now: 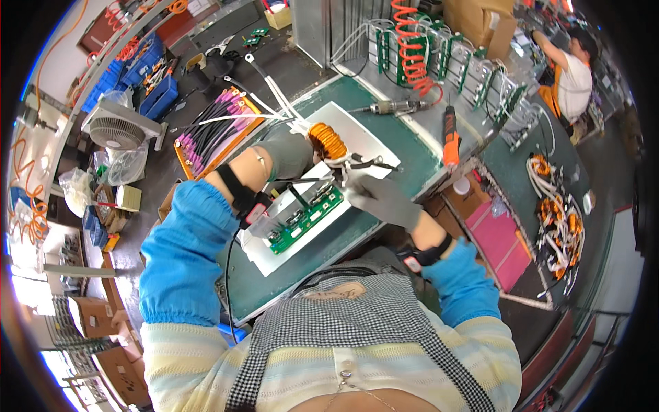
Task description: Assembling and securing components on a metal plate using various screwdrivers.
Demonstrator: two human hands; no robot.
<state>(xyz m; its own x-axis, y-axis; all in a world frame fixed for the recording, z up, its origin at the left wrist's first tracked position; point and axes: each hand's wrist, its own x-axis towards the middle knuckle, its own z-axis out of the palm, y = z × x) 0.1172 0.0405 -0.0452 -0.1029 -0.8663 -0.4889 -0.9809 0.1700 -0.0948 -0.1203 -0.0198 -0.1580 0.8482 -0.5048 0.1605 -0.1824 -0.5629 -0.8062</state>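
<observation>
My left hand (pixel 290 155), in a grey glove, is closed at a toroidal coil (pixel 327 141) wound with orange copper wire. Thick white cables (pixel 276 88) with ring lugs run from the coil toward the far left. Beneath it lies a green circuit board (pixel 307 224) with a grey metal heatsink, on a white sheet (pixel 371 141). My right hand (pixel 379 198), also gloved in grey, has its fingers bent together at the board's far right end, just below the coil. What its fingertips hold is hidden. Short black leads (pixel 374 163) with lugs stick out beside them.
A pneumatic screwdriver (pixel 395 107) with a red coiled hose lies beyond the sheet; an orange-black power screwdriver (pixel 450 137) lies right of it. Black-pink cables (pixel 214 130) fill a tray at left, near a fan (pixel 118 132). More coils (pixel 552 216) lie right. Another person (pixel 573 75) works far right.
</observation>
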